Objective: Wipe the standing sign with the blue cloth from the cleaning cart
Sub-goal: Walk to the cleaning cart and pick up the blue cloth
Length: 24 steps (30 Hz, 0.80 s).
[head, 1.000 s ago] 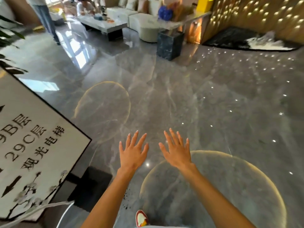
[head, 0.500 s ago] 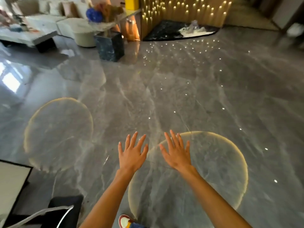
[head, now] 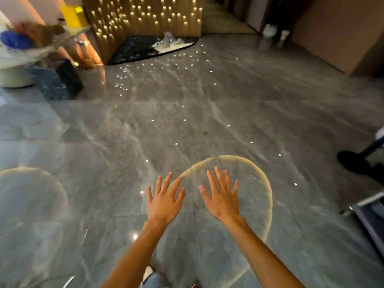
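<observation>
The polished grey marble floor [head: 207,121] is streaked with pale white veins and dotted with small reflected lights. On it lie 2 thin golden inlaid rings [head: 268,183]. Beyond the floor stands a gold wall panel [head: 145,19] speckled with warm glowing points. At the foot of that panel lies a black-and-white mottled rug [head: 149,48]; left of the panel, a yellow box [head: 72,15] and a blue bundle [head: 14,41].

Polished grey marble floor [head: 207,113], veined in white, dotted with reflected points of light. Two pale glowing rings on its surface: one [head: 268,183] near the middle, another [head: 52,179] cut by the left edge. Resting on it: dark stone block [head: 60,80] far left, black-and-white curved platform [head: 149,48] by the lit wall, dark wheeled base [head: 353,163] at right.
</observation>
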Each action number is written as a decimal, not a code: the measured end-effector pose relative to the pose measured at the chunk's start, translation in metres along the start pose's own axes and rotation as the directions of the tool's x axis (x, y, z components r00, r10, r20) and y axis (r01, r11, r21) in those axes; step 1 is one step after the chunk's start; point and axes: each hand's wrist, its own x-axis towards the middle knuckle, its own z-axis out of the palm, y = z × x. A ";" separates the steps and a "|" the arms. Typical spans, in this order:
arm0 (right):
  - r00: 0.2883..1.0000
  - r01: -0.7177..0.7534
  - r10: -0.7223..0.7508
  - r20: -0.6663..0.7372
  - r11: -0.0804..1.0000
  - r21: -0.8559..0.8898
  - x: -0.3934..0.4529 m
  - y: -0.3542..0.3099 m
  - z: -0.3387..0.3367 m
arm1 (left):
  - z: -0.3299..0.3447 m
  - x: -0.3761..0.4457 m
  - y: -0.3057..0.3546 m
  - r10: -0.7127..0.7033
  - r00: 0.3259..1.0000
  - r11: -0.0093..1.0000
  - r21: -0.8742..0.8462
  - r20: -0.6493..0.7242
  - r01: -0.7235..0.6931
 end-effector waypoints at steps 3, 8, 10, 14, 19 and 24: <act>0.992 -0.115 0.116 -0.058 0.993 0.023 -0.015 0.040 -0.017 | 0.008 0.008 0.045 0.116 0.992 0.992 0.035 0.044 -0.118; 0.946 -0.293 0.303 -0.115 0.952 0.090 -0.042 0.108 -0.034 | 0.028 0.021 0.121 0.297 0.948 0.951 0.061 0.113 -0.305; 0.918 -0.362 0.373 -0.135 0.927 0.096 -0.052 0.133 -0.040 | 0.039 0.027 0.152 0.364 0.921 0.925 0.064 0.138 -0.375; 0.840 -0.500 0.511 -0.182 0.860 0.106 -0.069 0.178 -0.053 | 0.063 0.036 0.209 0.483 0.858 0.864 0.060 0.178 -0.499; 0.735 -0.635 0.643 -0.217 0.764 0.114 -0.085 0.234 -0.072 | 0.099 0.050 0.280 0.600 0.772 0.786 0.024 0.212 -0.617; 0.611 -0.750 0.757 -0.231 0.647 0.137 -0.091 0.293 -0.094 | 0.131 0.071 0.364 0.692 0.670 0.699 -0.018 0.268 -0.715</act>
